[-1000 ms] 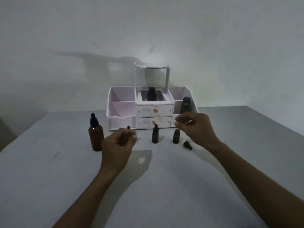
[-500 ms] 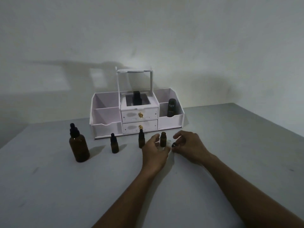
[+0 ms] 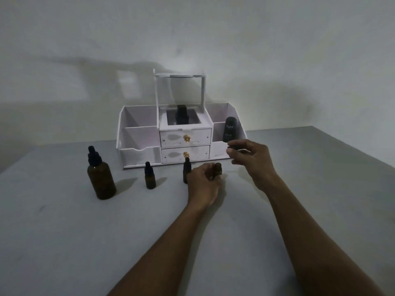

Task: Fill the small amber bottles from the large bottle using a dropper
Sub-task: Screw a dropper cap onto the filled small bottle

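The large amber bottle [image 3: 101, 179] with a black dropper top stands at the left of the grey table [image 3: 85, 242]. Two capped small amber bottles [image 3: 150, 178] [image 3: 186, 170] stand in a row to its right. My left hand [image 3: 203, 181] grips a third small bottle [image 3: 218, 169], which has no cap. My right hand [image 3: 249, 157] is raised just above and to the right of it, pinching a small black cap [image 3: 232, 147] between thumb and fingers.
A white organizer [image 3: 139, 133] with two gold-knobbed drawers stands behind the bottles against the wall. It holds a black "Kahf" bottle [image 3: 229, 129] on the right and a dark bottle [image 3: 182, 117] in its middle compartment. The table's right edge runs diagonally at far right.
My right hand picked the black cap up off the table and lifted it. My left hand closed round the uncapped small bottle.
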